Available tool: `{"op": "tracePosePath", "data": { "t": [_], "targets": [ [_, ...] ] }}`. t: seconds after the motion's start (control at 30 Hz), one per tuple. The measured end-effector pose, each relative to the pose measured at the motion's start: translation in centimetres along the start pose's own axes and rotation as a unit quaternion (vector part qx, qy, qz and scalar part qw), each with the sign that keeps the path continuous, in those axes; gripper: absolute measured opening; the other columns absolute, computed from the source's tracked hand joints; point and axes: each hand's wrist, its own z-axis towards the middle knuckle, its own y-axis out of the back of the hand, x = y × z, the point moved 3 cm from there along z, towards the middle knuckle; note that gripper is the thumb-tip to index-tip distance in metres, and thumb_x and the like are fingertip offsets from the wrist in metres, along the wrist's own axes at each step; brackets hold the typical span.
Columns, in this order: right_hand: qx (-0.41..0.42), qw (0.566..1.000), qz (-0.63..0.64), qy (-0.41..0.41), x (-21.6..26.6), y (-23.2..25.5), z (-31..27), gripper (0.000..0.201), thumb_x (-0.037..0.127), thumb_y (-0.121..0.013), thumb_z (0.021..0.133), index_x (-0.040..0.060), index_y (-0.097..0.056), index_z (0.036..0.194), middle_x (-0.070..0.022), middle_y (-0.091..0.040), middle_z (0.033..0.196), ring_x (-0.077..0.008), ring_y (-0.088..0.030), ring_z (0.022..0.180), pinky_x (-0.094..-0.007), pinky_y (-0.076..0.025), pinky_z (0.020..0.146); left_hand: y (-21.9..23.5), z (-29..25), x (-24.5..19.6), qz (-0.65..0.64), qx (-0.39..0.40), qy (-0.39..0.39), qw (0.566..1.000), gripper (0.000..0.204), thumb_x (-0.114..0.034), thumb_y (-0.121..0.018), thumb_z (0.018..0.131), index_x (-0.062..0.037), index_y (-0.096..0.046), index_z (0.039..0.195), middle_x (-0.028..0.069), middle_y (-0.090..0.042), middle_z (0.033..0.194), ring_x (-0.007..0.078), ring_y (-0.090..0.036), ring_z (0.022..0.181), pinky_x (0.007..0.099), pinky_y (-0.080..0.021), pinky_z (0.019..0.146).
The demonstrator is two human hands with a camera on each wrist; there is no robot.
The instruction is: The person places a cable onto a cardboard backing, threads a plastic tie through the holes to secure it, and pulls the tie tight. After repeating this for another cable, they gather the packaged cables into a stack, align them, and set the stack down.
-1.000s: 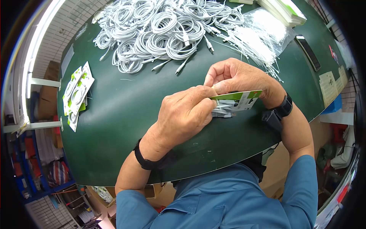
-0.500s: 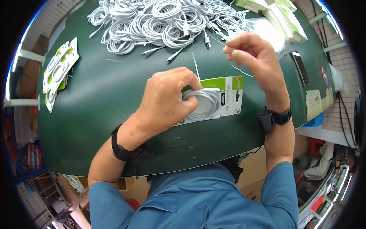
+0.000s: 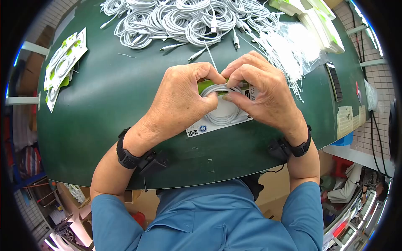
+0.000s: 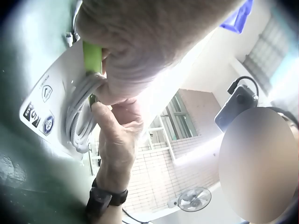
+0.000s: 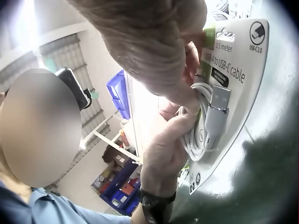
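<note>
A white and green packaging card printed "USB-A to USB-C cable" lies tilted between the hands, with a coiled white USB cable against its printed face. My left hand grips cable and card from the left, thumb over the coil. From the right, my right hand pinches the coil near the card's green edge, its fingertips close to the left ones. One thin white cable tie sticks up from between the hands. In the right wrist view the silver USB plug shows, strapped to the card.
Many coiled white cables are heaped at the back. Loose cable ties and a plastic bag lie right of them, below stacked cards. A phone rests at the right. Several packed cards lie at the left.
My right hand first left the card and rose to the right, then came back to the cable. The card was turned from edge-on to face-up, with my left hand staying on it.
</note>
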Motion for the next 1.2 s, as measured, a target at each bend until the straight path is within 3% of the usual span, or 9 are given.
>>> {"op": "tracePosePath", "data": {
  "t": [0.1,0.2,0.3,0.43,0.73,0.83,0.93,1.03,1.2],
  "targets": [
    [0.046,0.998,0.014,-0.029,-0.2,0.3,0.0,0.028,0.000,-0.084,0.075,0.0036,-0.068,0.097,-0.0071,-0.072,0.101,-0.0269,-0.067,0.094,-0.0367,-0.056,0.083,-0.2,-0.1,-0.2,0.025,0.011,0.007,1.000,0.025,0.006,-0.070,0.078,0.0018,-0.075,0.103,0.0049,-0.074,0.090,0.0079,-0.065,0.083,0.0259,-0.054,0.079],
    [0.033,0.972,0.166,-0.162,-0.8,0.3,-0.6,0.026,0.004,-0.080,0.086,-0.0012,-0.071,0.110,-0.0108,-0.076,0.102,-0.0231,-0.072,0.090,-0.0342,-0.059,0.084,-0.7,-0.2,0.0,0.018,0.026,0.011,0.999,0.021,0.006,-0.069,0.078,0.0023,-0.071,0.099,0.0048,-0.073,0.090,0.0079,-0.066,0.084,0.0256,-0.054,0.080],
    [0.044,0.956,0.195,-0.217,-2.1,-0.1,-1.0,0.026,0.009,-0.074,0.094,-0.0047,-0.071,0.116,-0.0136,-0.078,0.098,-0.0188,-0.074,0.085,-0.0321,-0.060,0.083,-1.3,-0.2,0.4,0.011,0.038,-0.001,0.999,0.017,0.006,-0.069,0.078,0.0024,-0.067,0.094,0.0044,-0.071,0.089,0.0077,-0.066,0.085,0.0258,-0.055,0.081],
    [0.044,0.967,0.162,-0.190,-1.8,-0.7,-0.9,0.019,0.011,-0.073,0.095,-0.0050,-0.075,0.103,-0.0140,-0.075,0.083,-0.0175,-0.071,0.075,-0.0330,-0.058,0.072,-1.6,-0.2,0.6,0.022,0.044,-0.002,0.999,0.014,0.006,-0.069,0.078,0.0020,-0.065,0.090,0.0034,-0.070,0.087,0.0066,-0.066,0.086,0.0258,-0.055,0.080],
    [0.033,0.957,0.193,-0.214,-1.1,-1.1,-0.4,0.021,0.017,-0.075,0.094,-0.0040,-0.074,0.095,-0.0105,-0.070,0.076,-0.0158,-0.063,0.068,-0.0315,-0.053,0.065,-1.9,-0.3,0.4,-0.006,0.036,0.024,0.999,0.012,0.004,-0.070,0.080,0.0020,-0.066,0.091,0.0033,-0.072,0.087,0.0062,-0.066,0.086,0.0254,-0.055,0.080],
    [0.029,0.954,0.198,-0.224,-1.8,-1.4,-0.6,0.023,0.018,-0.076,0.093,-0.0040,-0.074,0.094,-0.0104,-0.070,0.074,-0.0155,-0.063,0.067,-0.0320,-0.053,0.065,-2.3,-0.3,1.1,-0.046,0.009,-0.001,0.999,0.012,0.001,-0.070,0.076,0.0038,-0.069,0.088,0.0126,-0.070,0.078,0.0154,-0.064,0.070,0.0322,-0.053,0.068],
    [0.016,0.960,0.183,-0.209,-1.7,-1.3,-0.5,0.021,0.017,-0.074,0.093,-0.0038,-0.073,0.093,-0.0125,-0.068,0.072,-0.0186,-0.062,0.064,-0.0340,-0.052,0.063,-2.0,-0.2,1.0,-0.019,0.045,0.025,0.998,0.011,0.005,-0.070,0.081,0.0020,-0.067,0.091,0.0040,-0.074,0.089,0.0065,-0.066,0.086,0.0265,-0.056,0.084],
    [0.009,0.977,0.095,-0.188,-1.2,-1.1,-0.4,0.019,0.013,-0.070,0.093,-0.0047,-0.069,0.089,-0.0160,-0.066,0.071,-0.0230,-0.061,0.062,-0.0364,-0.051,0.061,-1.8,-0.1,0.7,0.003,0.058,0.043,0.997,0.010,0.005,-0.070,0.081,0.0023,-0.066,0.090,0.0042,-0.074,0.089,0.0070,-0.066,0.087,0.0270,-0.056,0.086],
    [-0.029,0.979,0.067,-0.190,-1.0,-1.6,-0.4,0.016,0.010,-0.066,0.093,-0.0050,-0.065,0.087,-0.0205,-0.067,0.073,-0.0325,-0.064,0.064,-0.0417,-0.051,0.062,-1.8,0.2,1.4,-0.036,0.069,0.038,0.996,0.010,0.006,-0.068,0.082,0.0026,-0.065,0.091,0.0032,-0.071,0.088,0.0071,-0.065,0.089,0.0276,-0.056,0.091]
  ]
}}
